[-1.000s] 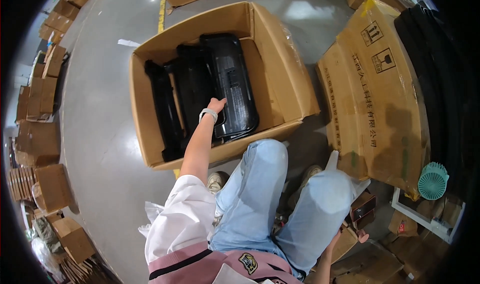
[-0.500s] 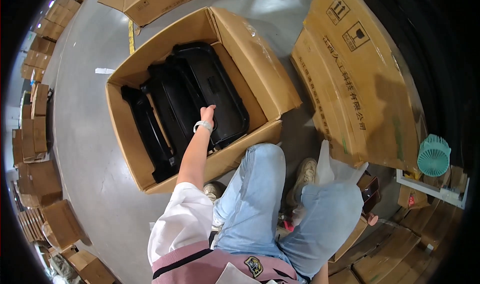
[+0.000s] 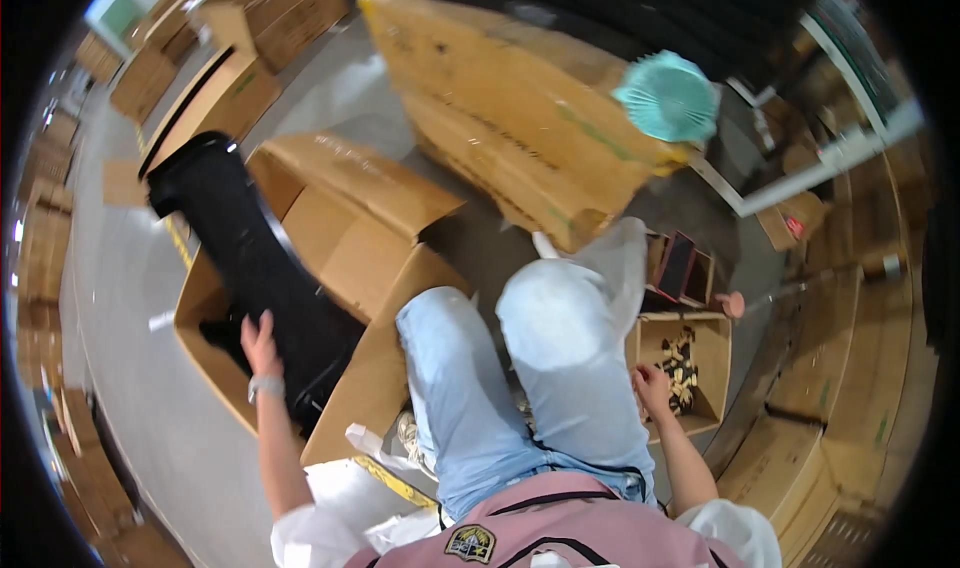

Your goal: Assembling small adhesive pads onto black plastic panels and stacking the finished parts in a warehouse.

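Note:
A long black moulded plastic panel (image 3: 255, 238) stands tilted in the open cardboard box (image 3: 410, 293), its far end sticking out over the rim. My left hand (image 3: 260, 346) lies against the panel's left edge, fingers stretched out and apart, slightly blurred. To my right, my right hand (image 3: 652, 388) reaches over the near left edge of a small open carton (image 3: 712, 398). Small black and tan pieces (image 3: 682, 363) lie inside that carton. The right fingers are curled together; whatever they hold is too small to make out.
A large cardboard box (image 3: 500, 118) stands ahead, with a teal fan (image 3: 668, 96) at its right end. A white frame (image 3: 810, 183) is at the far right. Stacked cartons (image 3: 800, 408) line the right side. Dark red boxes (image 3: 682, 268) sit beyond the small carton.
The view has swung right. The black panel, lying in the box before, now rises tilted out of it. My right hand has come into view at the small carton.

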The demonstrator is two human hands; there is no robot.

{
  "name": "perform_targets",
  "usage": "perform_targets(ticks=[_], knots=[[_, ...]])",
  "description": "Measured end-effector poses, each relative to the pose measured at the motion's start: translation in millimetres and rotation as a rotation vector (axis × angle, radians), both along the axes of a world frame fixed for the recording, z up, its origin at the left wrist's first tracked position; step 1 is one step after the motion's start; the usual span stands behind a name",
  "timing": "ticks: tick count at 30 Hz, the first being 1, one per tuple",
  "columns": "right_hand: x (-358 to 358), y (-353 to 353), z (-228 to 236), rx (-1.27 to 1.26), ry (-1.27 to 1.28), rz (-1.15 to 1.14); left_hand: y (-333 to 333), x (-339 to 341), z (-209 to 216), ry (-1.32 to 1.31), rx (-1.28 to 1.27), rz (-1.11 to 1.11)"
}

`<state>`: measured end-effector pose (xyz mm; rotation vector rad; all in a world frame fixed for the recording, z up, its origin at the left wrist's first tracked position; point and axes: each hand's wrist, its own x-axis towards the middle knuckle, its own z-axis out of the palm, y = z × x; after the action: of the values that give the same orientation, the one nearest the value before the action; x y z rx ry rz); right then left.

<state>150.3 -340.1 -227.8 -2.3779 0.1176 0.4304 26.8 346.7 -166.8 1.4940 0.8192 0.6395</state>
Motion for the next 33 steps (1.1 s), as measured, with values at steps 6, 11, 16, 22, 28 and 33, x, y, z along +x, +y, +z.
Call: perform_targets(ticks=[6,11,16,22,28,33], knots=[[-5,-65,-25,-0.039,-0.322,-0.182,-80,-87,122,0.169,0.024,-0.089],[-8,-149,-38,-0.161,-0.263,-0.448,-136,-130,140,0.389,0.074,-0.446],[-47,-216,-108,-0.226,0.298,-0.531,-207,-74,155,0.604,0.071,-0.967],[-61,-173,-148,-0.481,0.431,-0.236,-238,-12,180,0.773,0.171,-1.225],[-48,-143,-166,-0.605,0.541,-0.434,-270,16,186,0.765,0.492,-1.228],[-47,-144,-198,-0.451,0.508,-0.318,-283,24,174,0.794,0.595,-1.129]])
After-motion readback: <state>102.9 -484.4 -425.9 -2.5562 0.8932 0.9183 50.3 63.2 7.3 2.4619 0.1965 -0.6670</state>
